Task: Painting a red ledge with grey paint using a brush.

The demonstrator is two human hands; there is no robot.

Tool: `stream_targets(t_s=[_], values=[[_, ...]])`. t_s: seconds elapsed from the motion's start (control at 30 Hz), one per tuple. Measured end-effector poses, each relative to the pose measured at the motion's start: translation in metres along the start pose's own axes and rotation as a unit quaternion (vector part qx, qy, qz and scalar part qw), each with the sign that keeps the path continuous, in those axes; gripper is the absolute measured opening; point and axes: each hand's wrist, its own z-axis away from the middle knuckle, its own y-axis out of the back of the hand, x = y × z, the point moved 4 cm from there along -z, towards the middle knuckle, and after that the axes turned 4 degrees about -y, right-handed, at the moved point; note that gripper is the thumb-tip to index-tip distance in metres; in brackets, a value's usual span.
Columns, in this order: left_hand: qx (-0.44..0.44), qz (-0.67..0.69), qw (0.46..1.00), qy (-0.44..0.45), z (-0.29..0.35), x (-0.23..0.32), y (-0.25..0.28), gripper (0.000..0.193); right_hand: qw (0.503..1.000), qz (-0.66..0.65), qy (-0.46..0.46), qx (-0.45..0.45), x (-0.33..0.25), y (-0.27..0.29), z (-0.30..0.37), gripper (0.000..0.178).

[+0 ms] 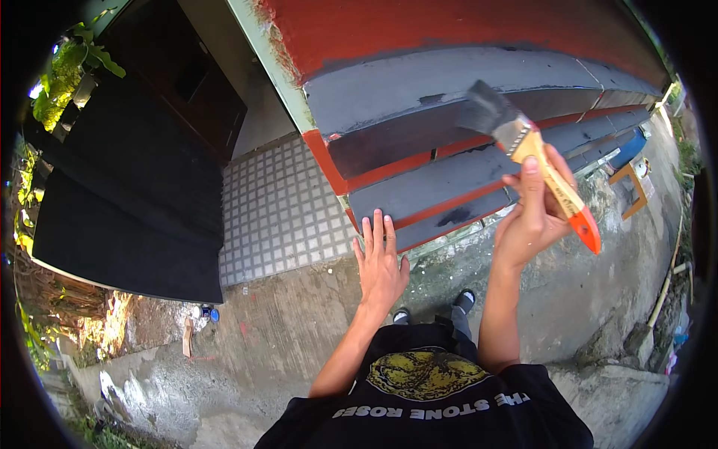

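Observation:
A wide paintbrush (550,168) with dark bristles, a metal ferrule and a wooden handle tipped in orange is gripped by my right hand (535,213). Its bristles, slightly blurred, are up in front of the grey-painted ledge (419,82) on the red wall (419,30); whether they touch it I cannot tell. My left hand (381,258) has its fingers stretched out, the tips at the near left end of the lower grey ledge (426,183). Red bands run between the stepped grey ledges, and a darker wet-looking patch (461,215) marks the lowest one.
To the left, a checkered tiled floor (273,202) leads to a dark door (187,75). A large black panel (134,187) stands beside it. A blue container (627,150) and a small wooden frame (630,191) are at the right. Concrete ground (292,329) lies under my feet.

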Motion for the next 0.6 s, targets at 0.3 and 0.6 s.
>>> stream_targets(t_s=[0.3, 0.6], values=[[0.013, 0.007, 1.0, -0.017, -0.003, 0.002, -0.005, 0.09, 0.962, -0.118, 0.027, -0.246, -0.018, -0.039, 0.065, 0.036], [-0.002, 0.006, 1.0, 0.002, -0.001, 0.002, 0.004, 0.088, 0.999, 0.019, 0.033, 0.013, 0.0, 0.009, 0.01, 0.032]])
